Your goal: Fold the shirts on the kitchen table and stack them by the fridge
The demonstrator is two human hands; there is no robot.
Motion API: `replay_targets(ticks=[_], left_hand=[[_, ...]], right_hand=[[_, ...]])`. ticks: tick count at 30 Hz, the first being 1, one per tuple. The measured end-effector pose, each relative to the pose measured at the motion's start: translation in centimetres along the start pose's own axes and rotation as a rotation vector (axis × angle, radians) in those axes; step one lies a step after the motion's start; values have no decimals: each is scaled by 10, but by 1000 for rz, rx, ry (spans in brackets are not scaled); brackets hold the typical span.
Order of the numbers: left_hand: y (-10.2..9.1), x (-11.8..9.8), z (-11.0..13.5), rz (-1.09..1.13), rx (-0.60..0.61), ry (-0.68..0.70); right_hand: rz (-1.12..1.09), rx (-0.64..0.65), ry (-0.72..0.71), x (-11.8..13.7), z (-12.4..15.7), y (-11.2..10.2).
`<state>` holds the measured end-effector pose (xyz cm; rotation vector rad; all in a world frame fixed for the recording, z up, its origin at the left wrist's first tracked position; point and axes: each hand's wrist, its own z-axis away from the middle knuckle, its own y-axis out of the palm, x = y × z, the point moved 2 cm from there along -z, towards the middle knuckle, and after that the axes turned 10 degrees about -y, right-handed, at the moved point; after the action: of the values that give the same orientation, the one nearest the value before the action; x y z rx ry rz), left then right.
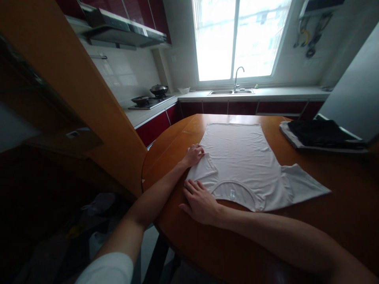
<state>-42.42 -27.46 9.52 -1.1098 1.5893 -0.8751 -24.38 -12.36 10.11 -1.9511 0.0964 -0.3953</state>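
Note:
A white T-shirt (239,157) lies spread on the round wooden table (168,146), its neckline toward me and its hem at the far side. The left sleeve is folded inward over the body, while the right sleeve sticks out to the side. At that folded sleeve's outer edge, my left hand (194,154) has its fingers curled onto the fabric, and the fingertips seem to pinch it. My right hand (201,202) rests with spread fingers at the shoulder, beside the neckline, its fingertips touching the cloth's edge.
A stack of folded dark and light clothes (321,134) lies at the table's right. Beyond the table are a counter with a sink (232,92), a stove with a lidded pan (159,90), and a window. A wooden partition (97,106) stands at the left.

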Motion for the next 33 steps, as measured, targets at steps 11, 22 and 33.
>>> replay_targets(ticks=[11,22,33], left_hand=[[-15,2,5,150,-85,99],[-9,20,2,102,-11,-2],[6,-14,6,109,41,189]], right_hand=[[-5,8,12,1,0,-1],[11,-103,226,-10,-3,-13],[25,4,386,-21,-1,0]])
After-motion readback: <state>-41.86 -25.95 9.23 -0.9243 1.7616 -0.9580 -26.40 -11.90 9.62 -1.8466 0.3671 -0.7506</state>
